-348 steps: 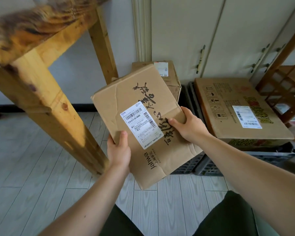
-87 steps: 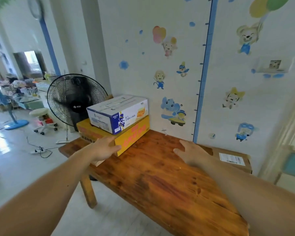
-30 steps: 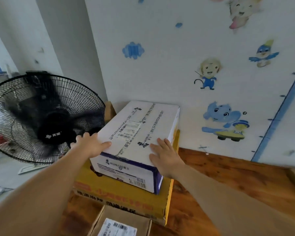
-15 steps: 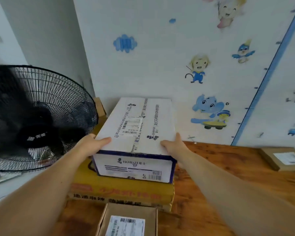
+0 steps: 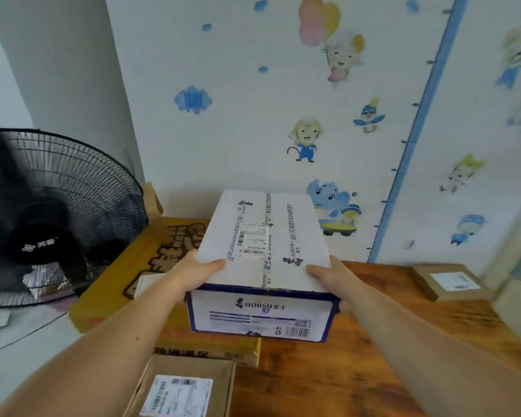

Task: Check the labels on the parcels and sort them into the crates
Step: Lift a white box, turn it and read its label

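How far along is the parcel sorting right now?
Done: cannot tell, no crate shows here. In hand: the white box, held by the left hand and right hand, label up. Left: the yellow box, the near brown parcel and the far brown parcel, all on the table.

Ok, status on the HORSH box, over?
Left hand, right hand both gripping white HORSH box at near corners. Box held above yellow carton and wooden table, shipping label up. Nothing blocking; brown parcel on table, nearer the person.
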The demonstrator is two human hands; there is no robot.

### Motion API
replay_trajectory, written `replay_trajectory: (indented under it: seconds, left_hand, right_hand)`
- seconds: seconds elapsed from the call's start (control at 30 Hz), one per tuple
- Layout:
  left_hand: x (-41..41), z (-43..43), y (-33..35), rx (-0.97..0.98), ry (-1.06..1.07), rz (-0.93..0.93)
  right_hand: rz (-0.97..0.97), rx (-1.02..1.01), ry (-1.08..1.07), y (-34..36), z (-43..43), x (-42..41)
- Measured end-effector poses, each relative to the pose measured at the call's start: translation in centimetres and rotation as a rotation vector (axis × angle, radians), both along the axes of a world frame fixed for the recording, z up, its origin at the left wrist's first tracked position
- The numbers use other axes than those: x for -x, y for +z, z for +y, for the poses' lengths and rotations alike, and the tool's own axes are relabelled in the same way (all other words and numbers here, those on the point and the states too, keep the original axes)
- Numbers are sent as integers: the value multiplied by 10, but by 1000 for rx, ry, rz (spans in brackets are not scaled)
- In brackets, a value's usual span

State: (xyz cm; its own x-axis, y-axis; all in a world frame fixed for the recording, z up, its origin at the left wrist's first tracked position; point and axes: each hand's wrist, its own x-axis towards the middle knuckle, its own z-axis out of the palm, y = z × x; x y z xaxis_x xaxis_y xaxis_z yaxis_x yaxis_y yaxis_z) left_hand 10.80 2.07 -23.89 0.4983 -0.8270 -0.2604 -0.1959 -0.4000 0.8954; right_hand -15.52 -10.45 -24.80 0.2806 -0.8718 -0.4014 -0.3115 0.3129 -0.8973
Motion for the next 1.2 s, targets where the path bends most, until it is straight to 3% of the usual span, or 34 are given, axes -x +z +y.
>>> replay_trajectory:
  seconds: [0.3, 0.53, 0.93, 1.2]
  left_hand:
    - [157, -43, -15, 19, -72, 9]
    - [254, -32, -74, -69, -44, 75]
    - [284, 20, -137, -162, -36, 23]
    - [253, -23, -131, -295, -79, -22]
  right_hand:
    - [16, 3, -99, -15, -19, 168]
    - [146, 8, -54, -48, -7, 267]
    - [264, -95, -46, -113, 37, 285]
    - [400, -128, -92, -105, -9, 268]
